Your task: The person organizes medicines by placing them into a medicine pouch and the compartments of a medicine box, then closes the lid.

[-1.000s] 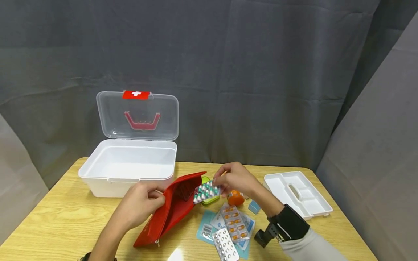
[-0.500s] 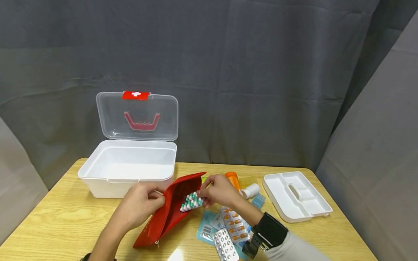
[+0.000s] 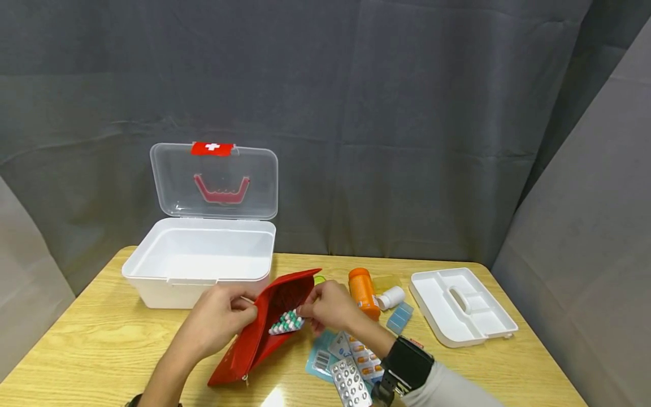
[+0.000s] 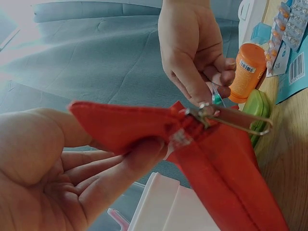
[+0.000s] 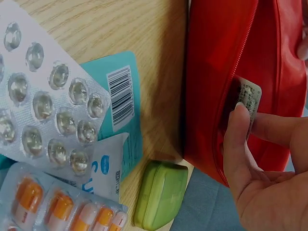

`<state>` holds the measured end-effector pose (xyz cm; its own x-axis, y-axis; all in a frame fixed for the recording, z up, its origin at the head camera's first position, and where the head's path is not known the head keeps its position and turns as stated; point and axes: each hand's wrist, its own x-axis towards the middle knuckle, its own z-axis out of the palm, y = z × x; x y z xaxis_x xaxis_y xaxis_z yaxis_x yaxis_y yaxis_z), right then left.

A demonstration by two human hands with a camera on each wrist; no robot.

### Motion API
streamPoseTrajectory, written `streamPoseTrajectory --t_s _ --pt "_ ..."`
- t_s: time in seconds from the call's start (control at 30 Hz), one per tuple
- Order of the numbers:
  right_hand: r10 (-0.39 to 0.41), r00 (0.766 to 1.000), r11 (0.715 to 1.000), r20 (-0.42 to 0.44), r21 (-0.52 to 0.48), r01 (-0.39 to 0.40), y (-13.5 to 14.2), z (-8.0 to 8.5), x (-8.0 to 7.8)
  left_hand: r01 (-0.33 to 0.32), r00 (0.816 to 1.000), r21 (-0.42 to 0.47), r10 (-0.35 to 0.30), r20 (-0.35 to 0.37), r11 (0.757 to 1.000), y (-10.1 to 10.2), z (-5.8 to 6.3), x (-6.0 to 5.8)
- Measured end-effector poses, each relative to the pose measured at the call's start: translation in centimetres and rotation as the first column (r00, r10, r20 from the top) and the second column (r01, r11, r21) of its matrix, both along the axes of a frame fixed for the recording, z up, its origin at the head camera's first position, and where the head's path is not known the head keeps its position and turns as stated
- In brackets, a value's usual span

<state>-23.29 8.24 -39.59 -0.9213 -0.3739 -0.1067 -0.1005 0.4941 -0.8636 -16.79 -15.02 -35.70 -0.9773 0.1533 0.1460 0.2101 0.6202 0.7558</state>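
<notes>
A red zippered pouch (image 3: 246,345) stands with its mouth spread, and my left hand (image 3: 224,316) pinches its left edge between thumb and fingers. In the left wrist view the metal zipper pull (image 4: 236,118) dangles from the pouch's corner. My right hand (image 3: 330,305) pinches a blister pack of green-and-white capsules (image 3: 286,323) by its edge. The pack is partly inside the pouch's mouth; its printed foil back (image 5: 250,96) faces the right wrist camera.
Near the right hand lie a silver blister pack (image 3: 351,381), orange capsules (image 3: 367,362), a teal packet (image 3: 319,357), an orange bottle (image 3: 363,293), a white bottle (image 3: 391,297), a blue pill box (image 3: 400,317) and a green case (image 5: 161,195). An open white box (image 3: 198,291) and a divided tray (image 3: 447,333) flank them.
My right hand has moved left and down, bringing the green-and-white blister pack from beside the pouch into its mouth. The left hand and pouch have stayed put.
</notes>
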Motion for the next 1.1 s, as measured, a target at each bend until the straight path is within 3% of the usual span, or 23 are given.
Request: streamPoseTrajectory --t_s 0.17,0.57,0.87,1.1 --pt "0.009 0.999 1.000 -0.040 0.028 -0.008 -0.6 -0.1 0.3 0.002 1.000 0.006 -0.002 0.003 1.000 0.0 0.0 0.0" --pt "0.014 0.999 0.998 -0.034 0.054 -0.012 -1.4 -0.6 0.6 0.003 1.000 0.015 -0.003 0.014 1.000 -0.1 0.0 -0.1" --pt "-0.025 0.995 0.994 -0.097 0.103 0.035 -1.3 -0.9 0.3 -0.001 1.000 0.011 0.001 0.007 1.000 -0.1 0.0 -0.1" --pt "-0.022 0.980 0.983 -0.197 0.175 0.058 -1.2 -1.3 0.1 -0.005 1.000 0.004 0.005 0.009 1.000 -0.1 0.0 -0.1"
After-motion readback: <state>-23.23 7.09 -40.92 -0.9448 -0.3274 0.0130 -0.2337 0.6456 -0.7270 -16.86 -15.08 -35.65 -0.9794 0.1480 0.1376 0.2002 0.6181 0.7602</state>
